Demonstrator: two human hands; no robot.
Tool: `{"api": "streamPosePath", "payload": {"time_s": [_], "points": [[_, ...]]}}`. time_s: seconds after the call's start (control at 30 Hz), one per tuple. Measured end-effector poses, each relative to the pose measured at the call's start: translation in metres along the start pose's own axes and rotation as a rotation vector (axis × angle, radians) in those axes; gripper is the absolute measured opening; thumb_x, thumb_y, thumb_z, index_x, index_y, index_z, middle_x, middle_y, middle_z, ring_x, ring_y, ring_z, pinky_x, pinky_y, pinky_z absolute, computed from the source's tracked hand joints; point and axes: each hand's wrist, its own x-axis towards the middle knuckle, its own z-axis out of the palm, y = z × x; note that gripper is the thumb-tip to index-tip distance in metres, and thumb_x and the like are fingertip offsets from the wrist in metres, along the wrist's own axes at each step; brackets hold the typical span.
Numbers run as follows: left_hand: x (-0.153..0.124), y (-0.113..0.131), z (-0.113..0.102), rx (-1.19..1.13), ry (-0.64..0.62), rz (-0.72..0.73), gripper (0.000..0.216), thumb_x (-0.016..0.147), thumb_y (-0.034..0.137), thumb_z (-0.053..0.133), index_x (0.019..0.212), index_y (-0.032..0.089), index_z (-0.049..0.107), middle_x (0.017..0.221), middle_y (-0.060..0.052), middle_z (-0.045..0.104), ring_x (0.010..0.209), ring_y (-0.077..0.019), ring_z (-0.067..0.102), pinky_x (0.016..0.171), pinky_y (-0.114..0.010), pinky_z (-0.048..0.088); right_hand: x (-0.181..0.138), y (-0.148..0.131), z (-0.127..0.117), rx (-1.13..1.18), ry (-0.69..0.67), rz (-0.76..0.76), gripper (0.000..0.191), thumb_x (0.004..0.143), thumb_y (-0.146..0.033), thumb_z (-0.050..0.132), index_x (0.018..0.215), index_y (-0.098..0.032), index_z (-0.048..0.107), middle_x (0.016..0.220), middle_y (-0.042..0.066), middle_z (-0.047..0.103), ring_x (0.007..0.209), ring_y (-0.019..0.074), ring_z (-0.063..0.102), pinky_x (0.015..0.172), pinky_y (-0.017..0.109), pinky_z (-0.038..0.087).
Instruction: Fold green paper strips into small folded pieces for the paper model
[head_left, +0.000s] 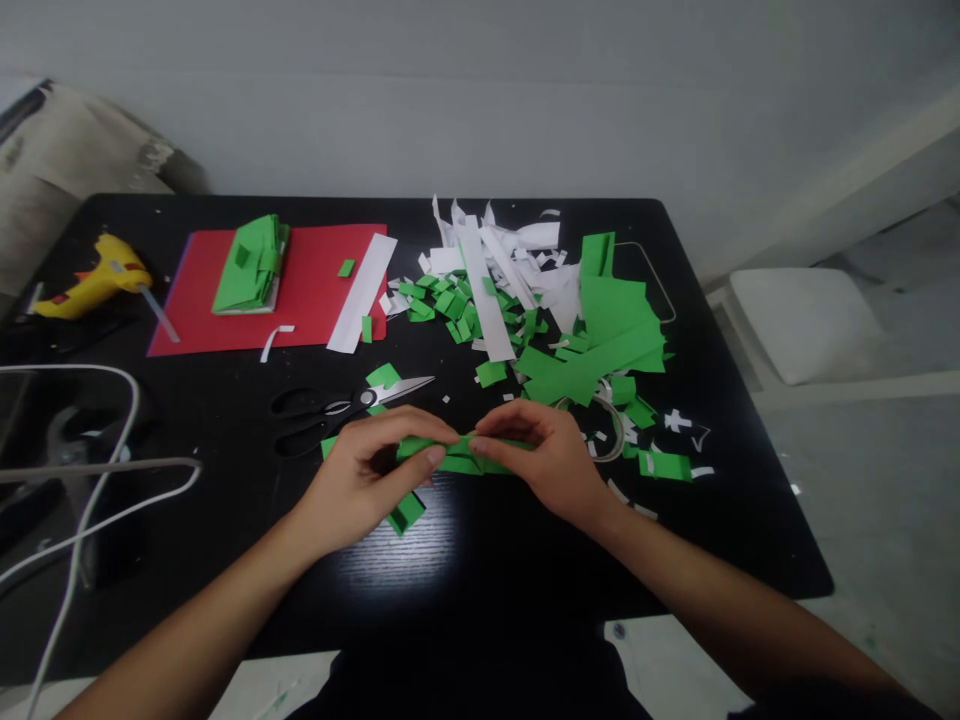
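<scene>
Both hands pinch one folded strip of green paper [463, 462] over the front half of the table. My left hand [367, 470] grips its left part between thumb and fingers. Close beside it, my right hand [551, 455] closes on the right part, the thumbs almost meeting. Part of the strip is hidden behind the fingers. Under my left hand lies a small green paper piece [407, 513]. Black-handled scissors [352, 402] rest just beyond that hand, blades pointing right. A roll of tape [616, 430] lies beside my right hand, partly covered by paper.
Green and white paper scraps [457, 300] heap at the back, with larger green sheets [619, 325] to their right. On a red sheet [315, 290] sit a folded green paper stack [251, 265] and a white strip [362, 295]. A yellow glue gun [105, 280] and white cable [97, 500] lie left.
</scene>
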Motion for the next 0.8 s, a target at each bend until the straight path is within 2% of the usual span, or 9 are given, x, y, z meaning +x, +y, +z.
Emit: {"api": "streamPosePath", "payload": {"time_s": [0.1, 0.23, 0.37, 0.5, 0.8], "points": [[0.0003, -0.0036, 0.0014, 0.144, 0.115, -0.004, 0.020, 0.089, 0.028, 0.078, 0.108, 0.022, 0.076, 0.101, -0.003, 0.079, 0.088, -0.0171, 0.075, 0.075, -0.024, 0.060, -0.0038, 0.0013, 0.0020, -0.060, 0.053, -0.093, 0.020, 0.074, -0.029, 0.091, 0.086, -0.022, 0.076, 0.086, 0.001, 0.080, 0.083, 0.0183, 0.077, 0.083, 0.032, 0.064], [0.0013, -0.0043, 0.0020, 0.260, 0.110, 0.014, 0.013, 0.091, 0.031, 0.076, 0.101, 0.023, 0.078, 0.097, -0.001, 0.080, 0.086, -0.0161, 0.075, 0.076, -0.023, 0.058, -0.0085, 0.0017, 0.0040, -0.127, 0.064, -0.192, 0.018, 0.078, -0.024, 0.088, 0.089, -0.023, 0.075, 0.088, 0.001, 0.080, 0.084, 0.0181, 0.078, 0.085, 0.032, 0.064], [0.0007, -0.0014, 0.0018, 0.258, 0.118, 0.032, 0.008, 0.092, 0.028, 0.073, 0.096, 0.023, 0.078, 0.091, 0.001, 0.079, 0.080, -0.0139, 0.074, 0.072, -0.022, 0.056, -0.0067, 0.0016, 0.0026, -0.097, 0.015, -0.138, 0.027, 0.075, -0.025, 0.090, 0.098, -0.023, 0.076, 0.094, 0.002, 0.082, 0.091, 0.0192, 0.079, 0.089, 0.033, 0.063], [-0.0004, -0.0007, 0.0026, 0.252, 0.127, 0.006, 0.008, 0.092, 0.029, 0.073, 0.093, 0.023, 0.078, 0.088, 0.001, 0.079, 0.078, -0.0141, 0.073, 0.070, -0.022, 0.056, -0.0033, -0.0002, 0.0004, -0.085, -0.020, -0.051, 0.018, 0.076, -0.029, 0.089, 0.090, -0.022, 0.080, 0.089, 0.002, 0.082, 0.087, 0.0192, 0.079, 0.083, 0.031, 0.064], [0.0022, 0.0018, 0.0039, 0.235, 0.122, -0.065, 0.016, 0.093, 0.035, 0.071, 0.090, 0.021, 0.077, 0.084, -0.001, 0.078, 0.074, -0.0160, 0.071, 0.067, -0.024, 0.054, -0.0057, -0.0040, 0.0021, -0.085, -0.005, -0.060, 0.016, 0.075, -0.029, 0.090, 0.086, -0.024, 0.080, 0.085, 0.001, 0.081, 0.083, 0.0190, 0.078, 0.081, 0.032, 0.063]]}}
